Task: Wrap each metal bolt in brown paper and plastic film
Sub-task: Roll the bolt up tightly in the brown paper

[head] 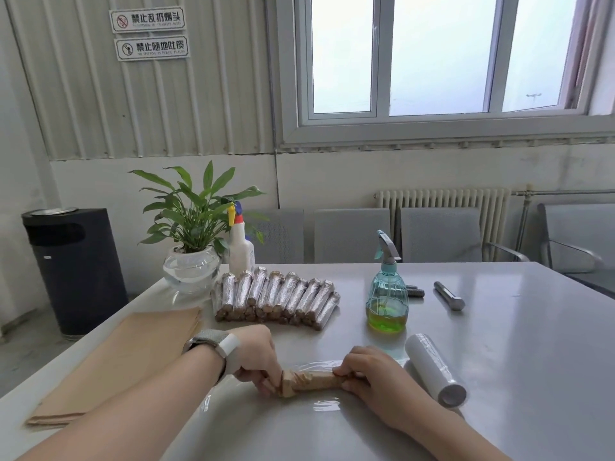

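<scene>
A bolt wrapped in brown paper (312,381) lies on a sheet of clear plastic film (324,404) near the table's front. My left hand (258,357) grips its left end and my right hand (366,372) grips its right end. A roll of plastic film (434,369) lies just to the right. A stack of brown paper sheets (119,357) sits at the left. Several finished wrapped bolts (276,296) are piled behind. A bare metal bolt (449,295) lies at the right, and another bolt (414,291) peeks from behind the teal bottle.
A teal spray bottle (387,291) with green liquid stands mid-table. A potted plant (193,234) in a glass bowl and a white spray bottle (241,251) stand at the back left. A black bin (75,271) stands on the floor left. Grey chairs (439,234) line the far side.
</scene>
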